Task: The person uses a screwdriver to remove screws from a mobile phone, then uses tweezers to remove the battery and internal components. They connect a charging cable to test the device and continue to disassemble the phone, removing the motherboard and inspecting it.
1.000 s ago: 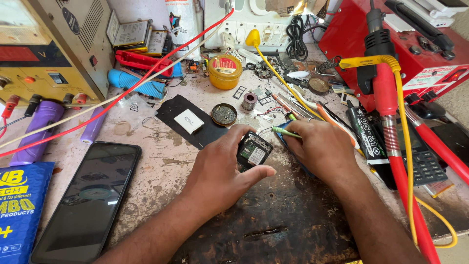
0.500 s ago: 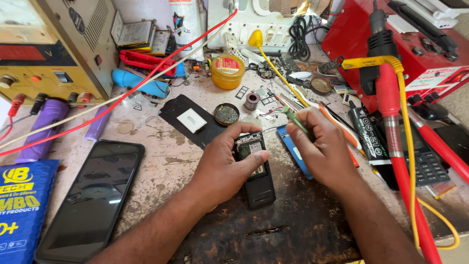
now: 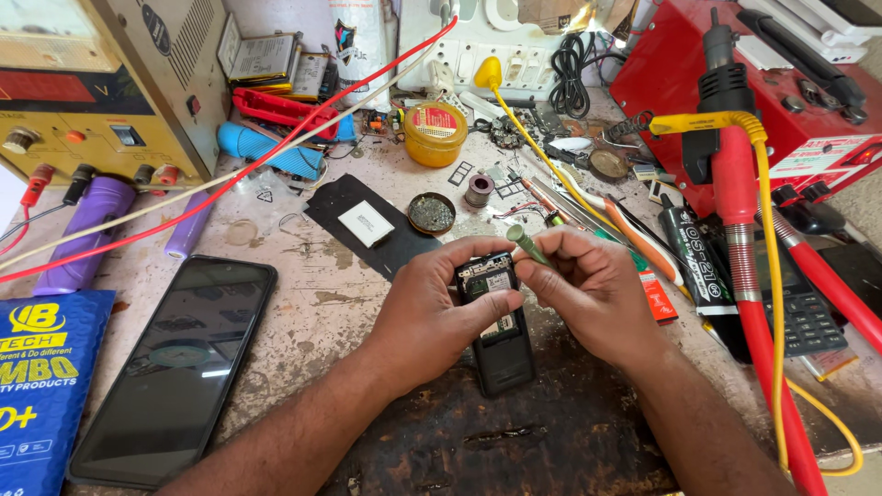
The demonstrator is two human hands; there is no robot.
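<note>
A small black phone (image 3: pixel 501 354) with its back cover off lies on the dark worn mat (image 3: pixel 514 441) in the middle of the bench. My left hand (image 3: pixel 432 317) grips the phone's upper part, thumb across the exposed board. My right hand (image 3: pixel 593 294) pinches a green-handled screwdriver (image 3: pixel 530 245), its tip pointing down at the top of the phone. Both hands touch each other over the phone.
A large black smartphone (image 3: pixel 175 367) lies screen-up at left beside a blue packet (image 3: pixel 41 367). A yellow power supply (image 3: pixel 92 92) stands at back left, with red leads (image 3: pixel 276 147) crossing the bench. A red hot-air station (image 3: pixel 790 101) and its handle (image 3: pixel 744 230) are at right. Tweezers, a yellow tin (image 3: pixel 435 133) and small parts litter the back.
The phone has been laid down lengthwise on the mat from being held end-on. My right hand swapped its hold and now brings the green screwdriver to the phone's top.
</note>
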